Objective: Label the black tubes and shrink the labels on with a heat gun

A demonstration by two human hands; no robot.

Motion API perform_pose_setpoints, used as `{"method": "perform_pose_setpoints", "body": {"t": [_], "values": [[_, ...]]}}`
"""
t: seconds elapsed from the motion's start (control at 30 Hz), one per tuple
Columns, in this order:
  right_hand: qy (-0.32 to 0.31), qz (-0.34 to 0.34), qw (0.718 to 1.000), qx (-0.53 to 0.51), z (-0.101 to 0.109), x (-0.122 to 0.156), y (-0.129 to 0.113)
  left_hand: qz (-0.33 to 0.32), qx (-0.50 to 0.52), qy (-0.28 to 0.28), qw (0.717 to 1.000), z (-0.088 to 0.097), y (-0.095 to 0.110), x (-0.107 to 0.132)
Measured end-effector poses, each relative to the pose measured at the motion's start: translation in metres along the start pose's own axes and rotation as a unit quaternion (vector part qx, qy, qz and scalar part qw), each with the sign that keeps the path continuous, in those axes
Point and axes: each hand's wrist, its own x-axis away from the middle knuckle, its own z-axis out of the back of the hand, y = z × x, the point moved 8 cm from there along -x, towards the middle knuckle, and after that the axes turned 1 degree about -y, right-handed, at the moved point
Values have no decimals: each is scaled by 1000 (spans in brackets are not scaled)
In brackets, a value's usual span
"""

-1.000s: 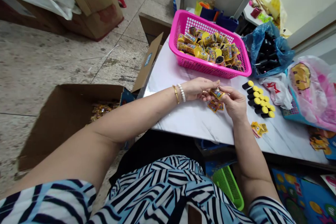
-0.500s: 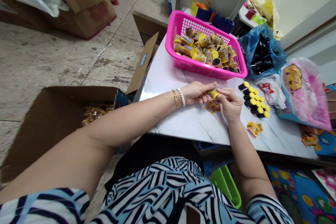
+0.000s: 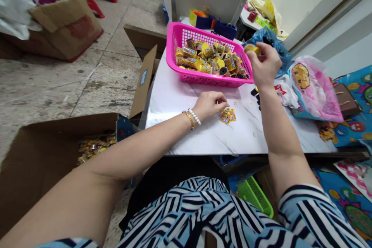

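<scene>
My right hand [image 3: 266,66] is raised beside the right end of the pink basket [image 3: 210,78]. Between its thumb and fingers is a small tube with a yellow label [image 3: 251,49]. Many similar yellow-labelled tubes [image 3: 205,68] lie jumbled inside the basket. On the white marbled table, my left hand [image 3: 208,105] has its fingertips pinched at the edge of a few loose yellow labels [image 3: 228,115]. Black tubes [image 3: 255,92] are mostly hidden behind my right forearm.
A blue plastic bag [image 3: 283,52] and a lidless bin lined with pink plastic [image 3: 312,85] stand on the right. Left of the table, an open cardboard box [image 3: 37,143] holds more wrapped pieces [image 3: 95,147]. A green basket [image 3: 255,195] sits below the table edge.
My hands have parted. The right one has carried the yellow-labelled tube up and right toward the basket's end; the left has let go of it and come down to the loose labels.
</scene>
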Motion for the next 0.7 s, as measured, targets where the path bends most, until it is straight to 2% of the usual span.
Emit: {"method": "perform_pose_setpoints", "body": {"t": [0.1, 0.2, 0.27, 0.3, 0.37, 0.47, 0.53, 0.7], "values": [[-62, 13, 998, 25, -12, -27, 12, -88, -112, -46, 989, -23, 8, 1], [-20, 15, 994, 110, 15, -16, 36, -100, -173, -105, 974, -45, 8, 1], [8, -14, 983, 182, 37, 4, 61, -90, -194, -116, 970, -50, 8, 0], [0, -33, 976, 216, 43, 17, 75, -87, -201, -115, 969, -51, 8, -1], [-65, -72, 959, 268, 40, 42, 103, -91, -210, -118, 966, -52, 11, 0], [-182, -96, 928, 310, 16, 76, 128, -101, -214, -116, 965, -50, 11, 1], [-210, -89, 919, 321, 2, 88, 131, -110, -211, -111, 965, -46, 10, 3], [-174, -49, 942, 283, -3, 95, 112, -118, -211, -96, 966, -39, 7, 5]]}}
